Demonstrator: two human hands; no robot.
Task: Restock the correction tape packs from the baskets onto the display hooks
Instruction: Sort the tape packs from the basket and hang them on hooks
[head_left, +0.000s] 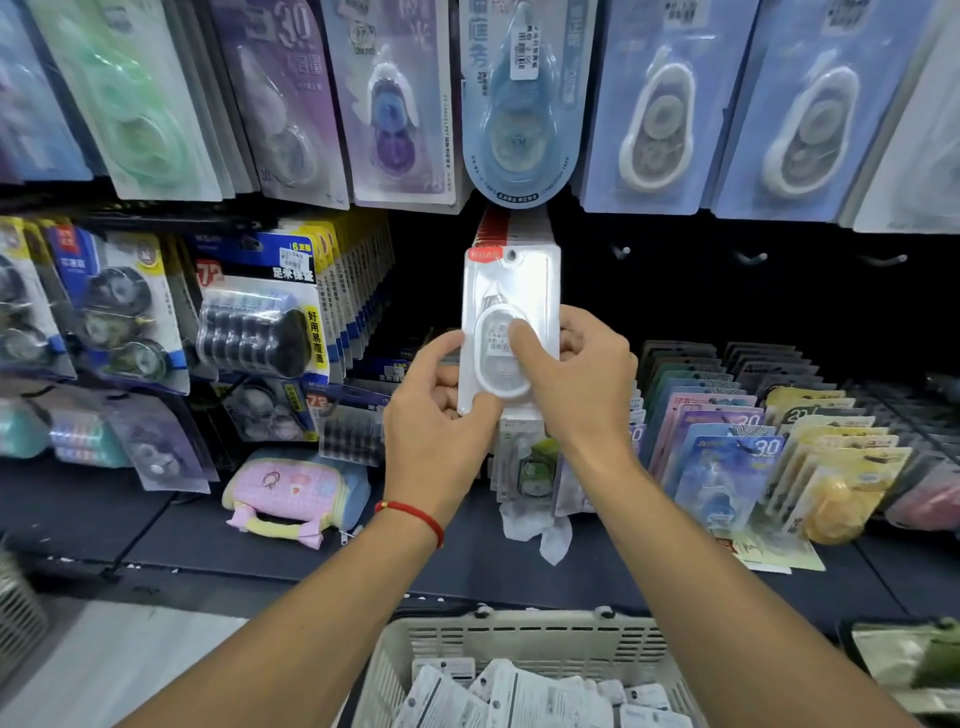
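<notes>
Restocking looks partly done, with plenty left. Both hands hold one white pack (511, 332) upright at the middle of the display: the left hand (441, 410) grips its lower left edge with curled fingers, and the right hand (576, 374) curls round its right edge, thumb pressed on the blister over the tape. The pack's hang hole sits at the top, in front of a short row of like packs (511, 231) already hanging behind it; whether the hole is on the hook yet cannot be told. To the right of that row, three bare hooks (621, 253) stick out of the dark back panel, so those places seemingly still await stock. The basket (519, 644) at the bottom edge still holds a heap of packs (524, 691) lying back side up, so many more remain to hang. A second basket (21, 608) shows only as a corner at lower left, its contents out of sight.
</notes>
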